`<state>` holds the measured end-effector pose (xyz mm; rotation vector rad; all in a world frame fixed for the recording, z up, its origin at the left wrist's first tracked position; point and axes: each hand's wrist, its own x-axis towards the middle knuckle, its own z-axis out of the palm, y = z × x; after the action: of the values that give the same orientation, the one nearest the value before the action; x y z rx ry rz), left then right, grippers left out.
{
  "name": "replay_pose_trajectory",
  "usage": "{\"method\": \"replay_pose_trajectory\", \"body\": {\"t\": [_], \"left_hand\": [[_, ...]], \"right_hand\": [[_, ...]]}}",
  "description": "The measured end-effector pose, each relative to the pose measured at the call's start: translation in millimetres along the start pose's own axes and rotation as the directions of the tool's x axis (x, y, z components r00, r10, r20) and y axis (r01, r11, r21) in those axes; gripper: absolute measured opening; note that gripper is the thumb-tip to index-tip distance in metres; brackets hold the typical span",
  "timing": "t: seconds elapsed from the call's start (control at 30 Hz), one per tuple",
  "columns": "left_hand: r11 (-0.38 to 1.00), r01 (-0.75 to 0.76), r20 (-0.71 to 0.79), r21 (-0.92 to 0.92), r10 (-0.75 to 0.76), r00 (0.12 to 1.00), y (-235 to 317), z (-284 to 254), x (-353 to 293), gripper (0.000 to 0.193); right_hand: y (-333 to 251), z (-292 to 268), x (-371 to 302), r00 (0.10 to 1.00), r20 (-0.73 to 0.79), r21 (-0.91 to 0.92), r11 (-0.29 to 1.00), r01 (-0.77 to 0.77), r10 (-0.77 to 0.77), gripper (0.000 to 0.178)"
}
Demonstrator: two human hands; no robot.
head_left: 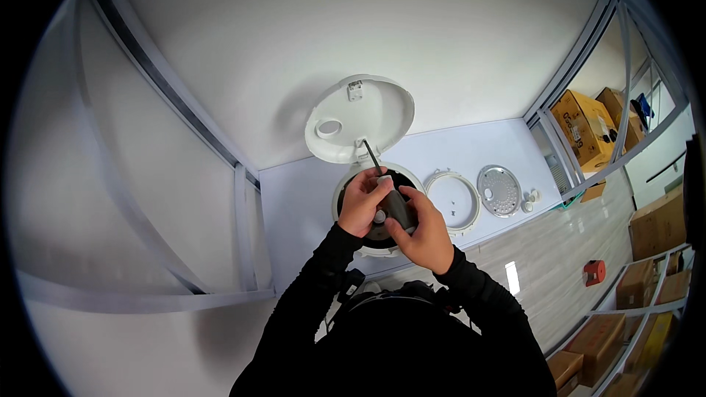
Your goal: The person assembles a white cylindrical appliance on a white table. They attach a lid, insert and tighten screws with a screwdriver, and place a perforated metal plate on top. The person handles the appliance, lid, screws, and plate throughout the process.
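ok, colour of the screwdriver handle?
Dark grey screwdriver handle, gripped by the right hand; head view, the only one, shows it.

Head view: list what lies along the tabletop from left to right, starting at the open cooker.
White rice cooker with its lid raised → white ring lying flat → round perforated metal plate → small white parts near the table's right end.

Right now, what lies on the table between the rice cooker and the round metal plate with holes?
In the head view, a white ring lies flat between the rice cooker and the metal plate.
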<state>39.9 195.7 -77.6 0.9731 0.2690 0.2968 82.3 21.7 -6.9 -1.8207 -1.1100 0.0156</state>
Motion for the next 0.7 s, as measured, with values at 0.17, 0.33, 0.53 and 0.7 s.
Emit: {"method": "replay_pose_trajectory", "body": {"t": [0.17,0.33,0.53,0.7], "left_hand": [[0.965,0.020,0.059,-0.263,-0.005,0.998,21.2,15.0,-11.6,0.042],[0.984,-0.011,0.060,-0.178,0.022,0.998,13.7,6.7,-8.9,0.044],[0.999,0.027,-0.020,-0.044,-0.028,0.999,9.2,0.5,-1.9,0.043],[0.954,0.049,0.091,-0.295,-0.023,0.996,25.5,8.8,-10.5,0.044]], "right_hand": [[-2.9,-7.8,3.7,0.801,0.396,0.649,0.481,-0.590,0.449,0.054],[-2.7,-6.7,5.3,0.835,0.391,0.616,0.563,-0.551,0.388,0.055],[3.3,4.7,-2.9,0.993,0.023,0.148,0.982,-0.114,0.112,0.055],[-5.7,-9.9,7.8,0.788,0.430,0.688,0.405,-0.602,0.440,0.051]]}}
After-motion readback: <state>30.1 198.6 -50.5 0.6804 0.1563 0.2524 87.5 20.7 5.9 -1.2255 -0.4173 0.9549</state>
